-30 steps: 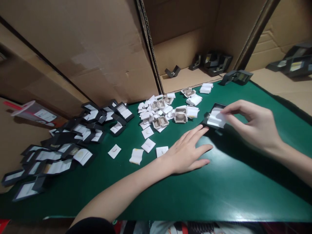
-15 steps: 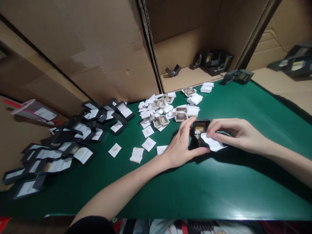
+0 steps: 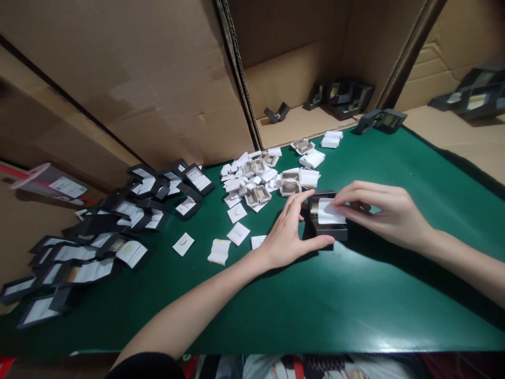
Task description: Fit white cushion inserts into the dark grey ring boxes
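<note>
White insert [image 3: 329, 211] drawn over the open black box [image 3: 332, 231], between both hands on the counter [image 3: 355, 300].
Half a second ago it overhung the box's right side. The right hand's [image 3: 389, 210] fingers pinch its edge; the left hand's [image 3: 286, 231] spread around the box, grip unclear. The opening faces the wearer; I cannot tell the long axis.

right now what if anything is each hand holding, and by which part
The right hand pinches a white insert at its right edge. The left hand holds the open black box around its left side.
</note>
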{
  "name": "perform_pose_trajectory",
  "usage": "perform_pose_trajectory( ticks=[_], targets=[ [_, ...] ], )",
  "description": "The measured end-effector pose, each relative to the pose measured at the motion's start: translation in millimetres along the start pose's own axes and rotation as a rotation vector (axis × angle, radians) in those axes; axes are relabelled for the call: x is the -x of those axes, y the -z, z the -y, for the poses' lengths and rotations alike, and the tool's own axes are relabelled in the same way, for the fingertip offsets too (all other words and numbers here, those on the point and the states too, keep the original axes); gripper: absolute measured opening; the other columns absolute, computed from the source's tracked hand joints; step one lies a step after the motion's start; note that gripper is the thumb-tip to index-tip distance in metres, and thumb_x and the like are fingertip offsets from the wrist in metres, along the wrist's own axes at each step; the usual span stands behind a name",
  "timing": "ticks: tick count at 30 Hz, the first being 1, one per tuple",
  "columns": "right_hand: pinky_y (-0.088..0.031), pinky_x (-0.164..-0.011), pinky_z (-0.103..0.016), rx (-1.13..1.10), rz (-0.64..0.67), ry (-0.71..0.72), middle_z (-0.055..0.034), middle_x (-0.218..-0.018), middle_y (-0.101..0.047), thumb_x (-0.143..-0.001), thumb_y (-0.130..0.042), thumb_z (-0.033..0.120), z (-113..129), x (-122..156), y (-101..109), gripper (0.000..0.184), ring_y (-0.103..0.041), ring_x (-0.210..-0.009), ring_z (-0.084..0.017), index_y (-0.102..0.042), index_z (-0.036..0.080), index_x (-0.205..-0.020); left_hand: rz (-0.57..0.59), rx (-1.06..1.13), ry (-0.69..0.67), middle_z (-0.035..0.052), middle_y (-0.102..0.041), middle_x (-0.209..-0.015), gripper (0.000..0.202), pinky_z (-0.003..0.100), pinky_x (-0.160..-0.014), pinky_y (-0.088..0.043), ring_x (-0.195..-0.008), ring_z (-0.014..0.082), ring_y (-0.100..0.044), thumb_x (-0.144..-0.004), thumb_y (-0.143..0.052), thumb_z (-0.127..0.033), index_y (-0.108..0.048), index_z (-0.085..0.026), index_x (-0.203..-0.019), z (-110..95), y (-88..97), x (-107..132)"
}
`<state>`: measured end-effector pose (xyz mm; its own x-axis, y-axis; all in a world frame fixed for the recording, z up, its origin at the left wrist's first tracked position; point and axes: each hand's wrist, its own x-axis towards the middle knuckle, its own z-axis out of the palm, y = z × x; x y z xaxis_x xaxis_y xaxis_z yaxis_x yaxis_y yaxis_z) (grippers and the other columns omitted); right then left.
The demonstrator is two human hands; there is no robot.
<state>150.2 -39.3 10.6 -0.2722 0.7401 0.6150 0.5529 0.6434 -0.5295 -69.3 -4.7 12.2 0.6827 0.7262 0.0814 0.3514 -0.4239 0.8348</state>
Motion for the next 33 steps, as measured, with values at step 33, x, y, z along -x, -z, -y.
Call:
perform_pose_trajectory(
  ticks=[33],
  targets=[
    [-0.046, -0.066, -0.029, 0.448, 0.132, 0.319, -0.0082, -0.099, -0.066, -0.086, -0.06, 0.015, 1.3, 2.9, 0.2, 0.006, -0.059, -0.079, -0.017, -0.062, 0.015, -0.092, -0.002, -0.046, -0.117, 0.0082, -0.032, -0.145, 0.081, 0.033, -0.106, -0.048, -0.132, 0.0195, -0.04, -0.074, -0.063, -0.051, -0.026, -0.026, -0.142, 0.8, -1.5, 1.2]
  ],
)
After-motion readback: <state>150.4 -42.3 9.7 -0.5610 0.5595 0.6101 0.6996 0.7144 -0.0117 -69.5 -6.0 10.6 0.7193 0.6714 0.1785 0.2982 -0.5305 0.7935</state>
